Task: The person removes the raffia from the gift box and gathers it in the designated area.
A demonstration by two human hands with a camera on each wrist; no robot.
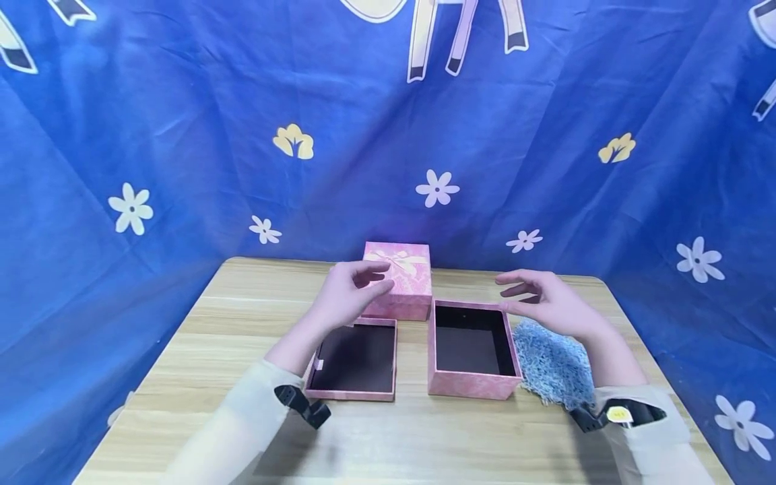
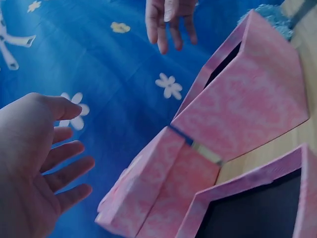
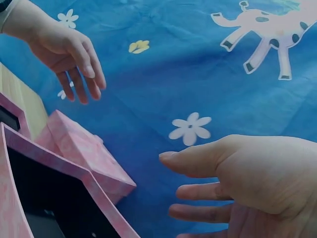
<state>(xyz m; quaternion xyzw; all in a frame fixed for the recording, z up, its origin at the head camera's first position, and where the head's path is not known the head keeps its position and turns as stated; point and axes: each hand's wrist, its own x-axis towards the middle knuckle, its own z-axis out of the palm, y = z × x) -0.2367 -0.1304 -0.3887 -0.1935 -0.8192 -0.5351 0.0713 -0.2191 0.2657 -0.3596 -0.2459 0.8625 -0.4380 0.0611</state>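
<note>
My left hand hovers with relaxed, parted fingers above a shallow pink box lid, which lies with its black inside facing up. Just beyond that hand stands a closed pink gift box with a pale bow on top. A deeper pink box sits uncovered to the right, and its black inside looks bare. Over the far right corner of this box hangs my right hand, fingers loosely bent and holding nothing. Both wrist views show each hand's fingers spread in the air, apart from the boxes.
A shaggy light-blue cloth lies against the right side of the uncovered box, partly under my right forearm. Behind the wooden table and along its sides hangs a blue curtain printed with flowers and animals. Each wrist wears a black strap.
</note>
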